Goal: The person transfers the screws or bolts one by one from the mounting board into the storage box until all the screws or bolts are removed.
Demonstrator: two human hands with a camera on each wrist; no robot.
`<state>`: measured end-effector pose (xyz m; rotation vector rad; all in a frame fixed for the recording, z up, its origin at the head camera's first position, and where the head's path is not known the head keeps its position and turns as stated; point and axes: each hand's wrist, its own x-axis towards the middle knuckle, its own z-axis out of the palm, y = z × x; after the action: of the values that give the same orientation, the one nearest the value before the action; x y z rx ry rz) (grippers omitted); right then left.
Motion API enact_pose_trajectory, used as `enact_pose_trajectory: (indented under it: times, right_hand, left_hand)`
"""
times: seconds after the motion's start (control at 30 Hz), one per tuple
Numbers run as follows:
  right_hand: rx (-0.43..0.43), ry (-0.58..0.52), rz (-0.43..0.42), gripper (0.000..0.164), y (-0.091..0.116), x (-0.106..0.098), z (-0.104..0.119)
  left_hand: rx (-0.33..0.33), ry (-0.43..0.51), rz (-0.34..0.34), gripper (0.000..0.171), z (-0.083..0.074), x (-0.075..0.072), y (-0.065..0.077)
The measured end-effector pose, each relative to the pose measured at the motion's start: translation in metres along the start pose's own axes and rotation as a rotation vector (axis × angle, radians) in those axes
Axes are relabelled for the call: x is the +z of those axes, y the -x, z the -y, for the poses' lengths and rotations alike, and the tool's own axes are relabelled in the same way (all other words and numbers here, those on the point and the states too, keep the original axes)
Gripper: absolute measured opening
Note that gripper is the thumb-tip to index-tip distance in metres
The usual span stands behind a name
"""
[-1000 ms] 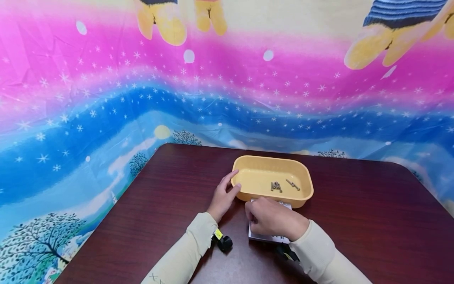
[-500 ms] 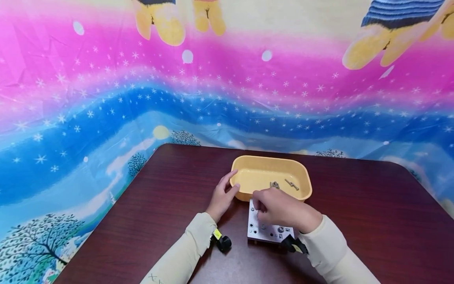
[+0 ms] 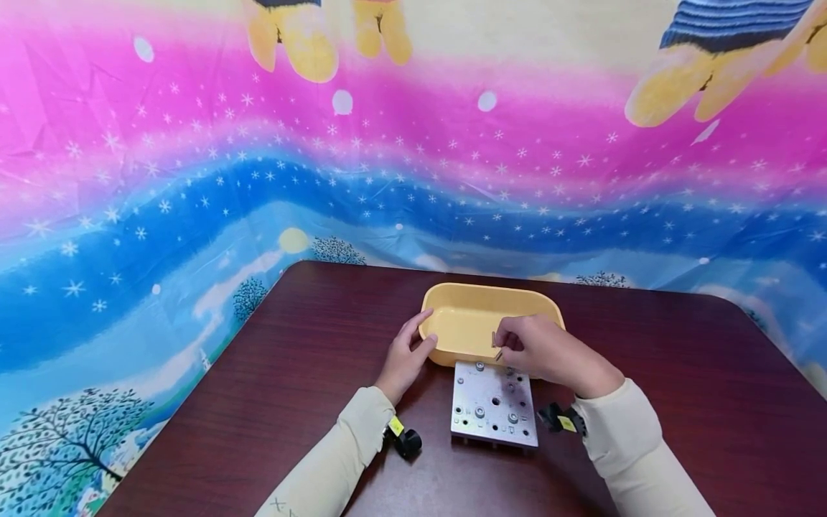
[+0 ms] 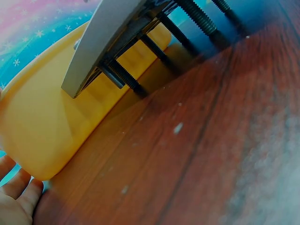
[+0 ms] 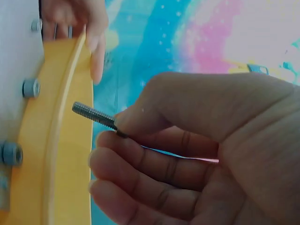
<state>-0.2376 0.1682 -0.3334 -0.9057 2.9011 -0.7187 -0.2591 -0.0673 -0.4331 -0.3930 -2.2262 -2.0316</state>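
Observation:
My right hand (image 3: 539, 352) pinches a threaded metal screw (image 5: 93, 115) between thumb and forefinger. Its threaded end sticks out, and the other end is hidden in the fingers. This hand is over the front edge of a yellow plastic bin (image 3: 461, 330), above the far side of a metal plate (image 3: 481, 388). Socket-head bolts (image 5: 31, 88) stand in the plate among open holes, their threaded shanks (image 4: 154, 47) showing beneath it. At the bin's left end, my left hand (image 3: 403, 359) holds the rim, thumb and forefinger over it and other fingers against the outside.
The bin and plate stand on a dark red-brown table (image 3: 310, 373), with the plate close in front of the bin. Behind hangs a colourful printed cloth (image 3: 388, 143). Wrist cameras (image 3: 405, 439) sit low beside both forearms.
My right hand has moved from over the plate to the bin's front right, uncovering the plate and its bolts. It now covers most of the loose screws. My left hand stays on the bin.

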Motion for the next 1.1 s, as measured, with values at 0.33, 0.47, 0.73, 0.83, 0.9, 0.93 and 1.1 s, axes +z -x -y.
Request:
enact_pose_trajectory:
  times: [0.33,0.47,0.73,0.83,0.9,0.93,1.1]
  right_hand:
    - [0.112,0.085,-0.097,0.006,-0.001,-0.008,-0.024]
    - [0.144,0.081,-0.105,0.005,-0.003,-0.004,-0.036]
    - [0.183,0.063,-0.104,0.006,-0.014,0.015,-0.063]
    - [0.203,0.074,-0.098,0.007,-0.016,0.021,-0.069]
    - [0.214,0.075,-0.096,0.008,-0.017,0.024,-0.071]
    - [0.217,0.077,-0.095,0.009,-0.017,0.026,-0.071]
    - [0.232,0.078,-0.096,0.011,-0.021,0.03,-0.073]
  left_hand:
    - [-0.009,0.008,0.001,0.049,0.0,0.0,0.001]
    - [-0.013,-0.001,0.002,0.049,-0.001,0.0,0.001]
    - [-0.017,0.0,-0.002,0.049,-0.002,0.0,0.002]
    - [-0.017,-0.002,0.002,0.049,-0.002,0.0,0.002]
    - [-0.013,-0.003,0.004,0.049,-0.002,0.0,0.002]
    - [-0.011,-0.002,0.005,0.049,-0.001,0.0,0.002]
    - [0.006,0.002,0.006,0.049,0.0,0.0,0.001]
